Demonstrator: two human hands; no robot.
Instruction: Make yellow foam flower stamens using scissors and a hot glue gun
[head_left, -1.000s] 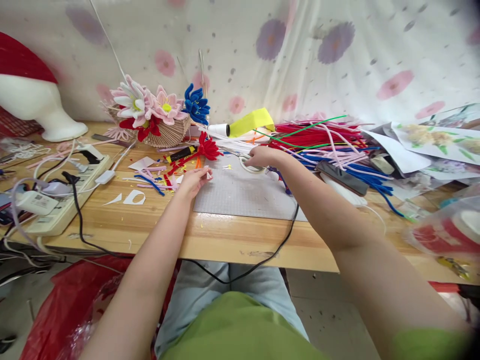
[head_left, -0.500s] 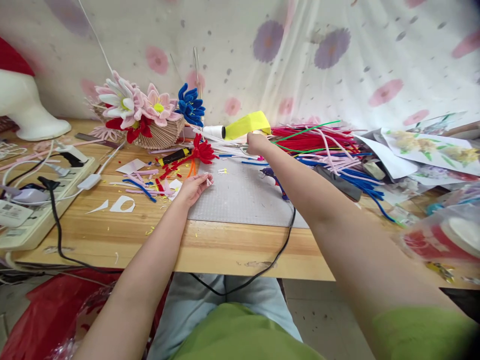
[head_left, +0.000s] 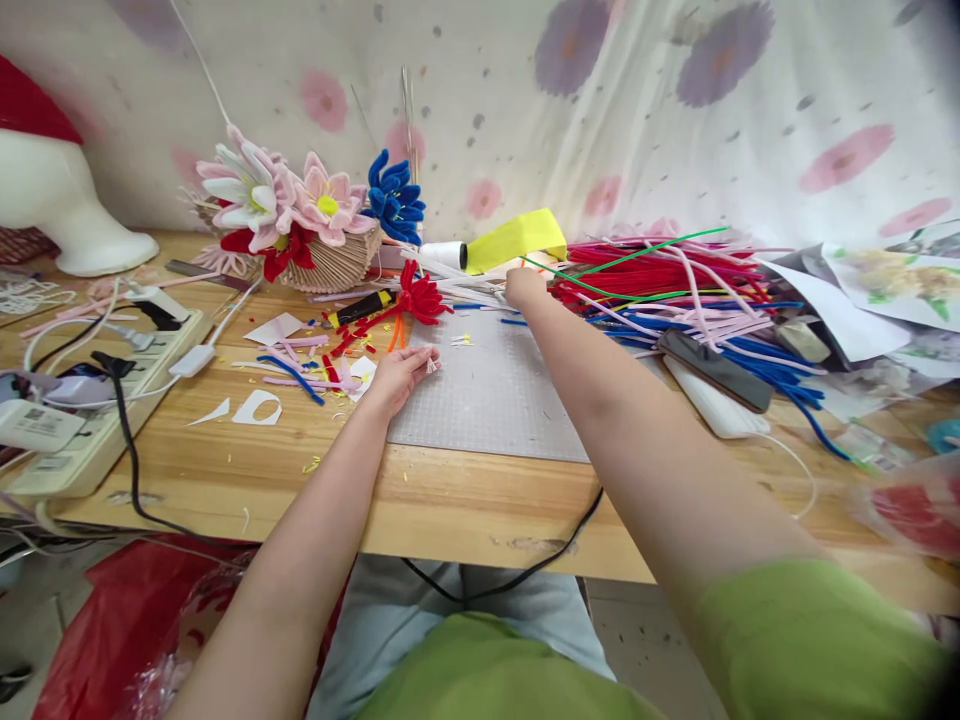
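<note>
My left hand (head_left: 405, 380) is closed in a pinch at the left edge of a grey cutting mat (head_left: 495, 400). A small bunch of thin white strands (head_left: 432, 367) sticks out from its fingertips. Across the mat reaches my right hand (head_left: 526, 288), its fingers curled beside white pipe cleaners (head_left: 457, 290); what they grip is hidden. Between the hands lie a few tiny white pieces with yellow tips (head_left: 461, 341). Behind my left hand is a red pipe-cleaner flower (head_left: 421, 297), next to a yellow-and-black cutter (head_left: 361, 308).
Pipe-cleaner flowers (head_left: 326, 205) stand at the back left, beside a white thread spool (head_left: 442, 255) and yellow strip (head_left: 517, 240). Red pipe cleaners (head_left: 660, 270) and a phone (head_left: 716, 372) lie right. A power strip (head_left: 112, 410) with cords sits left; offcuts (head_left: 259, 407) are scattered nearby.
The view has shifted, so most things appear farther right. My right forearm now covers the dark blue tool seen on the mat before. My left hand keeps its pinch on the strands.
</note>
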